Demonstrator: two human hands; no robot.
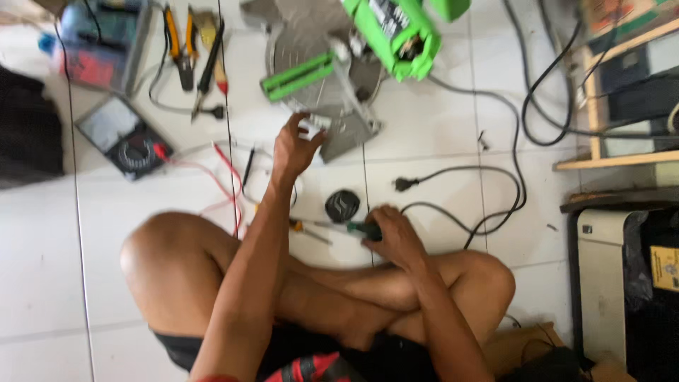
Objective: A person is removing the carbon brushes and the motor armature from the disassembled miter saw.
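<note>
- The left hand (296,147) is seen stretched forward over the white tiled floor (424,127), its fingers spread open and touching the near edge of the grey metal base plate (350,131) of a green power saw (396,32).
- Nothing is gripped by the left hand; the picture is blurred around the fingertips.
- The right hand (391,237) is closed around the dark green handle of a screwdriver (339,227), whose shaft is laid low over the floor, pointing towards the person's left.
- A round black cap (342,206) is found on the floor just beyond the screwdriver, between the two hands.
- A black power cord with plug (453,177) is looped over the tiles to the right of the cap.
- A black multimeter (124,138) with red leads (212,173) is placed on the floor to the left of the left hand.
- Yellow-handled pliers (180,46) and other hand tools are laid near the far edge of the floor, beside a blue case (99,46).
- The person's bare legs (184,265) are crossed on the floor beneath both arms.
</note>
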